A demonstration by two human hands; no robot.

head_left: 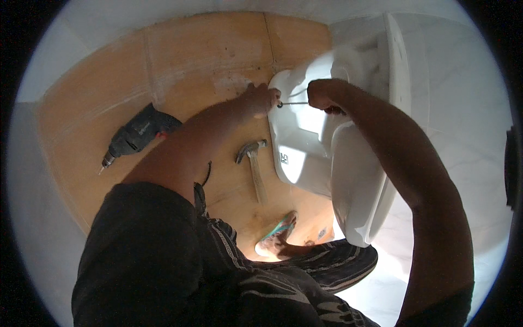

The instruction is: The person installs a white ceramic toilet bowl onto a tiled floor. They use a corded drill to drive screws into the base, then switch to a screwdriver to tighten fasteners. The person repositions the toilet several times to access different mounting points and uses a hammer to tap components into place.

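A white ceramic toilet point(327, 147) stands on the tan floor point(207, 60) against a pale marbled wall. My right hand point(322, 94) is closed around the handle of a thin-shafted screwdriver point(294, 103) that runs level to the left. My left hand point(261, 100) rests on the toilet's side, its fingers pinched at the tool's tip, where a small dark fastener point(279, 104) shows. Whether the tip is seated in the fastener is too small to tell.
A dark power drill point(136, 135) with its bit pointing lower left lies on the floor to the left. A hammer point(254, 163) with a wooden handle lies beside the toilet base. My sandalled foot point(278, 231) is below it. White walls close in at left and top.
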